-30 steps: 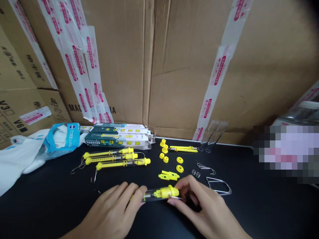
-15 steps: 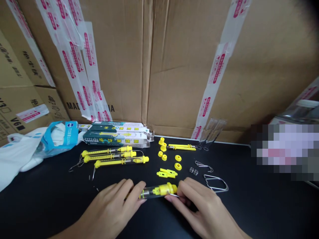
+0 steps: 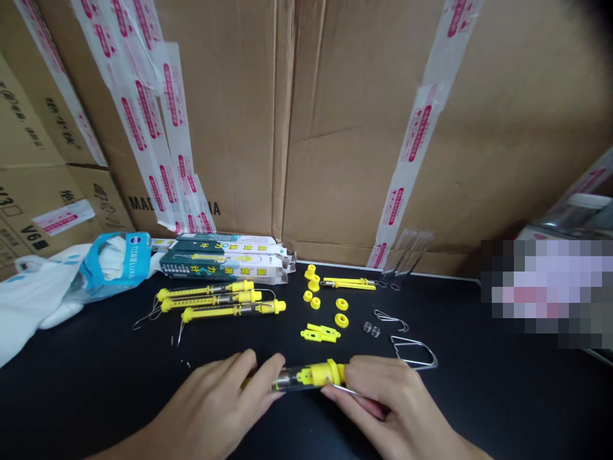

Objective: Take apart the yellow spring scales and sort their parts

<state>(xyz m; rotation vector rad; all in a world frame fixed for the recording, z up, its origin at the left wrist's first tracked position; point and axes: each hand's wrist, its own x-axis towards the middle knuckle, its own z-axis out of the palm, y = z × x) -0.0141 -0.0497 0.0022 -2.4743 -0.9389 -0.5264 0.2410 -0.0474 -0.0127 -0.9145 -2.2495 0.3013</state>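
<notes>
My left hand is closed around the clear tube of a spring scale, which lies almost level. Its yellow cap points right, and a metal spring part shows inside the tube. My right hand pinches a bent metal wire whose end meets the lower side of the cap. The right fingers also touch the cap's outer end. My palm hides the rest of the wire, and the left hand covers the scale's far end.
Three assembled spring scales with hooks lie left. Yellow rings, yellow flat pieces, small springs and wire loops lie beyond my hands. Printed boxes, a blue-and-white plastic bag and clear tubes stand along the cardboard.
The spring scale and both hands have shifted slightly right and down. The right fingers have turned a little, and more of the wire shows. Everything on the table stays put.
</notes>
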